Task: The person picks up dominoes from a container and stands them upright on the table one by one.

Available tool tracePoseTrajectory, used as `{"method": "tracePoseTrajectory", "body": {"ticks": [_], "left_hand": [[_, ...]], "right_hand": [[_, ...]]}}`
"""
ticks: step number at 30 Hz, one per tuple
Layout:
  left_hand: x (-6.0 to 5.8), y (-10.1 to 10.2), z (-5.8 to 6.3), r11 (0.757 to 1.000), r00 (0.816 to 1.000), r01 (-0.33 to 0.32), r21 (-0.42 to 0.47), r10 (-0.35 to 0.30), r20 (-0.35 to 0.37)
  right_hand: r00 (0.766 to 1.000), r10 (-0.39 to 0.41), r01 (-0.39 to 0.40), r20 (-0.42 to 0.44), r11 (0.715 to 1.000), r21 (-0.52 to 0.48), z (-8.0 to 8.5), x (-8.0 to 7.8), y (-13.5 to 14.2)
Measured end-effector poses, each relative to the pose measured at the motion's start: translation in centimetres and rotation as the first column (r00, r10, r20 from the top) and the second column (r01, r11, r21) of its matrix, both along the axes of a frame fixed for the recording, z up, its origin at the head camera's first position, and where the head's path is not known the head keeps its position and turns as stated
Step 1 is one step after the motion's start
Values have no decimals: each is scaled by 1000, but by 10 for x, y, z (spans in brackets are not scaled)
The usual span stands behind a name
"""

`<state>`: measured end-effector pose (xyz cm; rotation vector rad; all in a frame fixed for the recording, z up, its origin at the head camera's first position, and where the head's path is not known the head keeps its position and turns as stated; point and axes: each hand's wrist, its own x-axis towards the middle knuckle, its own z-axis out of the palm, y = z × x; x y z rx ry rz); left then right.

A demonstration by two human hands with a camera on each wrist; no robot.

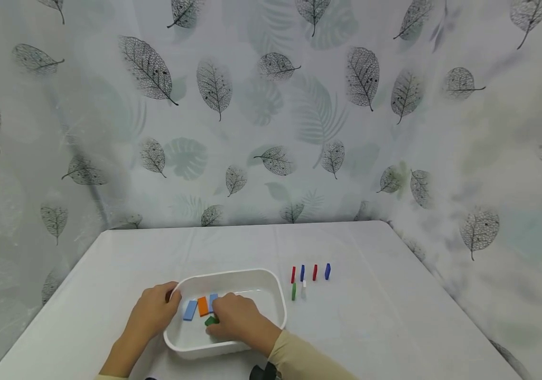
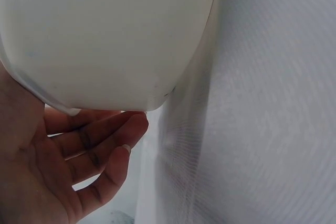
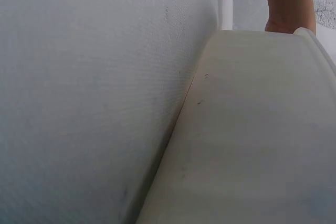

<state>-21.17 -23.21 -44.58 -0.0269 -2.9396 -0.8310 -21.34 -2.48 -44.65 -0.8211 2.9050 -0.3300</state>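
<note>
A white plastic tray (image 1: 271, 311) stands on the table with several small flat blocks inside. My left hand (image 1: 154, 311) holds its left end, thumb over the rim; in the left wrist view the fingers (image 2: 113, 166) lie against the outer wall. My right hand (image 1: 240, 319) reaches into the tray, pinching a dark green block (image 1: 211, 320) between thumb and fingers, the block partly hidden. Just above it lies a light blue block (image 1: 213, 300), partly covered by the fingers. An orange block (image 1: 203, 306) and another light blue block (image 1: 189, 310) lie to the left.
Right of the tray, small pieces stand on the white table (image 1: 371, 316): a red one (image 1: 293, 274), a blue one (image 1: 302, 273), another red (image 1: 315, 272), another blue (image 1: 327, 271), a green one (image 1: 293, 292) and a white one (image 1: 304, 290). Leaf-patterned sheets (image 1: 271, 126) enclose the table.
</note>
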Motion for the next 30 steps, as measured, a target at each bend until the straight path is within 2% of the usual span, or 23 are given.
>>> {"method": "tracePoseTrajectory", "body": {"ticks": [7,12,21,30], "left_hand": [[1,1,2,1000,1000,3,-5,-3,-5],[2,0,3,1000,1000,17,2,-17,-14],[1,-2,2,1000,1000,19,6,-19,-7],[0,-1,2,1000,1000,10,6,-10,1]], "right_hand": [[999,17,-19,-32,996,-90,1,-1,3],[1000,16,-17,-6,983,-181,6,0,4],[999,36,-25,32,955,-296,6,-2,7],[996,75,-50,45,911,-410,2,-5,11]]}}
